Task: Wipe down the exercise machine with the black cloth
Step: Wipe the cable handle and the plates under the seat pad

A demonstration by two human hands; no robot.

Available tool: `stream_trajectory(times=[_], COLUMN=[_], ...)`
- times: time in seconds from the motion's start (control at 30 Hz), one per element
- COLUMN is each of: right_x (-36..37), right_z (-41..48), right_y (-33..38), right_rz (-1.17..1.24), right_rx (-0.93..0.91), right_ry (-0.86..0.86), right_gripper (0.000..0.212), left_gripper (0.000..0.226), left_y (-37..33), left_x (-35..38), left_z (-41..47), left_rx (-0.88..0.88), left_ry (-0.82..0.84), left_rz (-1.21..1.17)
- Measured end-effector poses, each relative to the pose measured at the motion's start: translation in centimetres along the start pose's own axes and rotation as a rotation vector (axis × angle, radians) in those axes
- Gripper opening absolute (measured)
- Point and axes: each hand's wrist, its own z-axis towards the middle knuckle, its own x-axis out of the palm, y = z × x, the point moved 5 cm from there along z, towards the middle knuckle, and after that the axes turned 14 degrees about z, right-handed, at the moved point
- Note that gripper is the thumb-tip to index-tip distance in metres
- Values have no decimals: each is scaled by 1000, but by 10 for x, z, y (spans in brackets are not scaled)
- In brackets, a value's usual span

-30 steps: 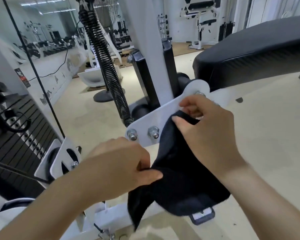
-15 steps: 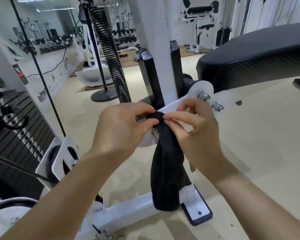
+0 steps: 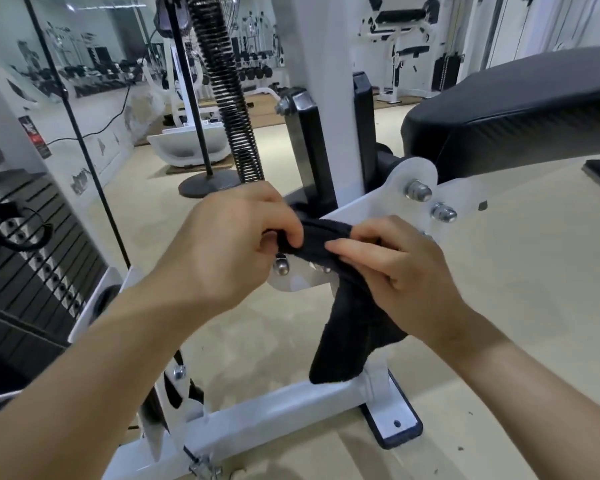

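Change: drawing slightly apart since half a second ago, stretching the top of the cloth [image 3: 347, 327] from a bunch into a short band.
Left hand [image 3: 229, 247]: curling at centre frame, pinching the band's left end between thumb and fingers.
Right hand [image 3: 399, 275]: gripping the band's right end, thumb lying along the top, fingers curling round the fabric.
Cloth: lying across the upper edge of the bracket [image 3: 406, 174] at centre, hanging in folds toward the base bar [image 3: 274, 414] at lower centre.
Bracket: slanting up to the right, showing two bolts [image 3: 418, 190] beyond the right hand and another just below the left hand.
Machine [image 3: 329, 81]: standing white at upper centre, carrying the pad [image 3: 516, 112] at upper right.
Spring [image 3: 229, 98]: running down from top centre, ending behind the left hand.
Weight stack [image 3: 32, 271]: sitting at the left edge, behind a thin black cable.
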Motion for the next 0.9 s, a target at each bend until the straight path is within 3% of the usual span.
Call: stream_trajectory(times=[0.2,0.27,0.33,0.4,0.5,0.6,0.67,0.77,0.9], right_x=[-1,11,34,45,22,-3,-7,3,21], right_z=[12,32,43,41,27,13,8,13,19], right_y=[15,35,51,54,32,8,4,16,25], right_rz=[-43,-55,-51,-7,-25,-119,-128,-96,-138], right_rx=[26,-58,-139,-181,-126,-48,21,96,-72], right_ry=[-66,-39,20,80,69,4,-54,-134,-4], right_gripper=[21,17,18,21,24,29,28,20,40], left_gripper=[38,34,14,7,11,19,27,41,31], left_y=[1,11,23,25,15,-10,-26,-20,4], left_x=[-3,-7,-5,1,-3,-8,1,5,2], left_z=[0,-2,-7,-14,-11,0,5,14,14], left_rx=[-25,-144,-231,-282,-306,-166,-110,-178,-254], left_ry=[3,134,287,367,144,-49,44,153,234], left_rz=[-69,36,185,154,50,-20,77,308,202])
